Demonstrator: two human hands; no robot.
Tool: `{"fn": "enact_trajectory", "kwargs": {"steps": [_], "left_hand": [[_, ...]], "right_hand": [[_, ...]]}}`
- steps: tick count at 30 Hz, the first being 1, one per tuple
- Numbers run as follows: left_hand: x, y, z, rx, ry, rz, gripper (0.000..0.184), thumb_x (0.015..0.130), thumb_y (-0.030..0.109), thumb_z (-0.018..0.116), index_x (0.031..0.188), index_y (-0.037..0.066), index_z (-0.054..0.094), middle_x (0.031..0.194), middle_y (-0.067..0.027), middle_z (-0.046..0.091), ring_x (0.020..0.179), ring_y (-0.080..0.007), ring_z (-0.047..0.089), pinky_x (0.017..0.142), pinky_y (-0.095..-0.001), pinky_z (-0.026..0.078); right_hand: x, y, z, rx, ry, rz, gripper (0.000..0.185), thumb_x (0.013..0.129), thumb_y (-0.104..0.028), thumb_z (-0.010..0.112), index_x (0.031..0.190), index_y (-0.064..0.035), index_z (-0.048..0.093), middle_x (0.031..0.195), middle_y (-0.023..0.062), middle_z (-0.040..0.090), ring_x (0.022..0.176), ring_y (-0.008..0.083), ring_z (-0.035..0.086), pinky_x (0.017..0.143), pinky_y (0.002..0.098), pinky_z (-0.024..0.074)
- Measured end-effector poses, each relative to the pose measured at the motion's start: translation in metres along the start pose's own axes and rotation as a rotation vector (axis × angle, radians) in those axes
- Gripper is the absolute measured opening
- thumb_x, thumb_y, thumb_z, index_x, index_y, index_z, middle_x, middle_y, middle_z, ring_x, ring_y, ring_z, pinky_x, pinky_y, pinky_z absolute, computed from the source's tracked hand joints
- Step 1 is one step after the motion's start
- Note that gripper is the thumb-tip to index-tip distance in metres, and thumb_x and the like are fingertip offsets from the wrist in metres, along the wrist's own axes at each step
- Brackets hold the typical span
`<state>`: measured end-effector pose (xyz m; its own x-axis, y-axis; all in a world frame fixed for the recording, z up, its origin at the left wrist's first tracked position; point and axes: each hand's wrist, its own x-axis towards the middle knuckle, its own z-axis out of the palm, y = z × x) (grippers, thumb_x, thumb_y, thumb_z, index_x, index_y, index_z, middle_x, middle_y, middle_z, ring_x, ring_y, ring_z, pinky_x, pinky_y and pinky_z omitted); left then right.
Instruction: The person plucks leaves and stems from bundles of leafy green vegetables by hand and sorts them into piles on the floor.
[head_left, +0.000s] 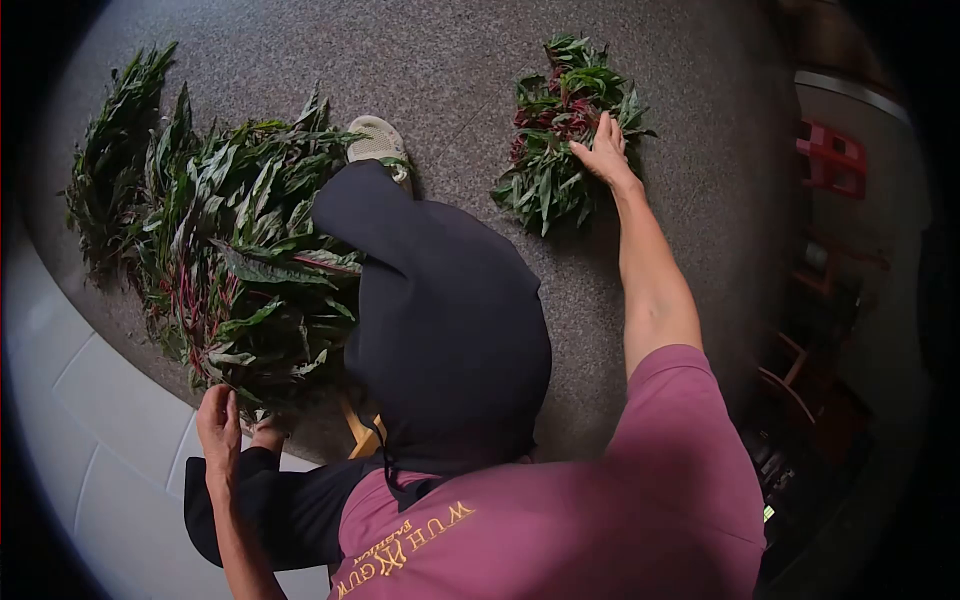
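My right hand (606,156) is stretched out over a small pile of leafy greens (570,130) with reddish stems. Its fingers are apart and lie against the leaves at the pile's right side. My left hand (218,428) is low at the left, by the bottom edge of a much larger heap of leafy greens (250,220) with dark leaves and pink-red stems. The fingers of that hand are closed together, and whatever they may hold cannot be made out.
Speckled grey floor (450,90) spreads between the two piles, with pale tiles (110,430) at lower left. My shoe (376,138) touches the larger heap, and my dark-clothed knee (450,310) rises in the middle. A red plastic stool (835,158) stands at the right.
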<state>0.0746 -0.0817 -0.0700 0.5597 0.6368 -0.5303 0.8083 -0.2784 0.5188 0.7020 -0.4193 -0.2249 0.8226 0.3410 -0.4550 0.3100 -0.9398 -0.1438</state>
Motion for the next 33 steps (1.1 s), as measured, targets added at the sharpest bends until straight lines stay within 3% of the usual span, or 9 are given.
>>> {"fn": "enact_trajectory", "kwargs": {"steps": [5,7,11,17,18,20,25,29,33], "left_hand": [[0.005,0.005,-0.005,0.048,-0.001,0.025,0.011,0.093,0.007,0.055,0.098,-0.002,0.057,0.084,-0.0158,0.06,0.073,-0.0276,0.057,0.068,-0.033,0.047],[0.004,0.009,-0.008,0.003,-0.009,-0.024,0.011,0.094,0.008,0.055,0.099,-0.002,0.057,0.083,-0.0113,0.059,0.077,-0.0188,0.055,0.072,-0.0296,0.045],[-0.004,-0.009,-0.008,-0.011,0.064,0.047,0.01,0.094,0.007,0.055,0.098,-0.002,0.058,0.084,-0.015,0.06,0.076,-0.0271,0.058,0.071,-0.0322,0.047],[-0.023,-0.013,-0.012,-0.03,0.115,0.038,0.01,0.092,0.007,0.057,0.098,-0.001,0.058,0.086,-0.0161,0.059,0.076,-0.0282,0.059,0.07,-0.0332,0.047],[-0.026,-0.015,-0.014,-0.027,0.124,0.031,0.01,0.091,0.007,0.058,0.098,0.0,0.058,0.088,-0.0165,0.059,0.078,-0.0313,0.059,0.07,-0.0342,0.047],[-0.026,-0.021,-0.023,0.038,0.17,0.085,0.011,0.09,0.011,0.059,0.097,0.002,0.058,0.089,-0.0164,0.058,0.082,-0.0362,0.059,0.071,-0.0388,0.048],[-0.013,-0.062,-0.066,0.164,0.257,0.111,0.008,0.088,0.012,0.059,0.094,0.007,0.061,0.087,-0.0141,0.058,0.083,-0.0368,0.059,0.068,-0.0419,0.048],[0.021,-0.121,-0.09,0.204,0.297,-0.003,0.013,0.088,0.022,0.058,0.094,0.012,0.063,0.089,-0.0129,0.06,0.087,-0.0365,0.06,0.072,-0.045,0.049],[0.048,-0.17,-0.11,0.185,0.3,-0.114,0.019,0.088,0.025,0.056,0.094,0.008,0.062,0.094,-0.0164,0.062,0.091,-0.0373,0.061,0.077,-0.0464,0.05]], "right_hand": [[0.004,-0.008,-0.002,0.061,0.035,-0.006,0.105,0.08,-0.043,0.069,0.152,-0.0049,0.001,0.158,0.0199,0.005,0.146,0.0386,0.005,0.116,0.0509,0.0158],[-0.004,-0.011,-0.023,0.298,0.051,-0.044,0.108,0.078,-0.042,0.069,0.151,0.0001,0.0,0.157,0.0244,0.004,0.146,0.038,0.004,0.118,0.041,0.011],[-0.018,-0.011,-0.055,0.423,0.065,-0.077,0.103,0.069,-0.031,0.067,0.148,0.0043,0.011,0.151,0.0271,0.02,0.143,0.0364,0.017,0.115,0.0418,0.0186],[-0.035,-0.015,-0.071,0.03,0.238,-0.295,0.067,0.077,-0.016,0.056,0.139,0.0009,0.035,0.142,0.0249,0.036,0.133,0.0426,0.033,0.11,0.0426,0.0299],[-0.026,0.0,-0.058,-0.093,0.386,-0.3,0.065,0.081,-0.018,0.057,0.139,0.0009,0.036,0.145,0.0257,0.034,0.135,0.0414,0.032,0.11,0.0423,0.0303],[-0.012,0.008,-0.058,-0.193,0.367,-0.381,0.062,0.084,-0.022,0.058,0.138,0.0019,0.039,0.145,0.0264,0.033,0.135,0.0405,0.033,0.111,0.0427,0.0294],[-0.038,-0.07,-0.068,-0.162,0.189,-0.587,0.045,0.089,-0.01,0.055,0.131,0.0029,0.045,0.138,0.0209,0.04,0.13,0.0368,0.04,0.105,0.0413,0.0357],[-0.044,-0.14,-0.06,-0.012,0.2,-0.923,0.036,0.08,0.006,0.056,0.115,-0.0007,0.05,0.115,0.0158,0.049,0.101,0.0281,0.055,0.085,0.0325,0.0476],[-0.091,-0.256,-0.102,-0.14,0.061,-0.833,0.031,0.085,0.002,0.057,0.116,-0.0003,0.052,0.109,0.0151,0.053,0.097,0.0281,0.058,0.084,0.0348,0.0479]]}}
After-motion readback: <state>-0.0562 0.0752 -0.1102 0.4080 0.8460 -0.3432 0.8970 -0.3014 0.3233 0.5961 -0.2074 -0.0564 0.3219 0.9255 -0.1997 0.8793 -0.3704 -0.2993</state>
